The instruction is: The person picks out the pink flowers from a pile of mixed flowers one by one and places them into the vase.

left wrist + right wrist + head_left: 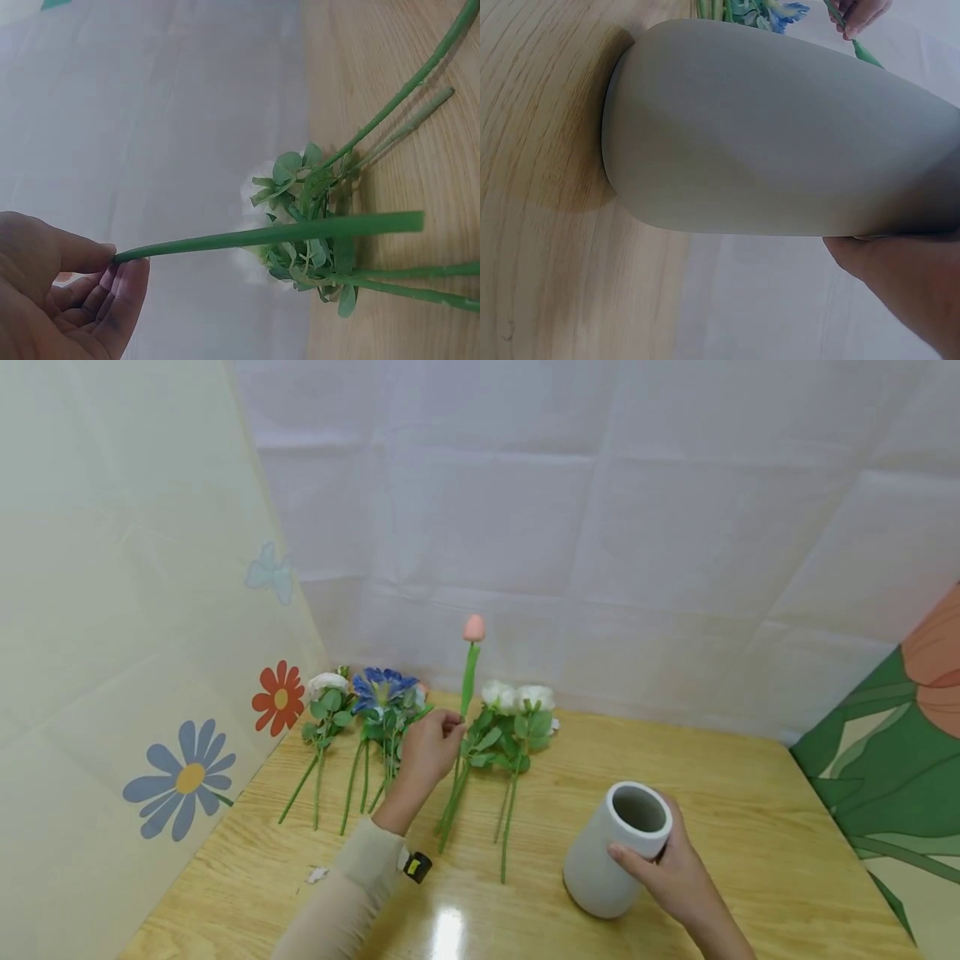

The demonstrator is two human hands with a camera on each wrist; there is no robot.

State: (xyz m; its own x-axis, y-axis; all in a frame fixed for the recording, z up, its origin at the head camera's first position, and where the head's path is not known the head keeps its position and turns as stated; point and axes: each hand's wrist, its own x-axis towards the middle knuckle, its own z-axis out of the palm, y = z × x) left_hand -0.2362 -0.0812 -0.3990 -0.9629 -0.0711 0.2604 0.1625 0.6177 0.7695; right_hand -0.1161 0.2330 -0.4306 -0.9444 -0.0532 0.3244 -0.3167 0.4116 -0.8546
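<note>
A pink tulip (474, 628) stands upright in my left hand (431, 745), its green stem (270, 234) pinched between thumb and fingertips. In the left wrist view the stem's cut lower end juts out freely over the flowers behind. My right hand (678, 868) grips the pale grey vase (600, 864) near its rim, thumb on the near side and the other fingers hidden behind. The vase has a wide dark mouth and leans slightly, its base at the table, as the right wrist view (765, 135) of the vase's side also shows.
On the wooden table (697, 760) lie white flowers (517, 697) behind the left hand, a blue flower (382, 687) and another white flower (327, 683) further left. Their stems point toward me. A pale cloth wall (480, 510) closes off the back; a printed floral cloth (885, 760) borders the right.
</note>
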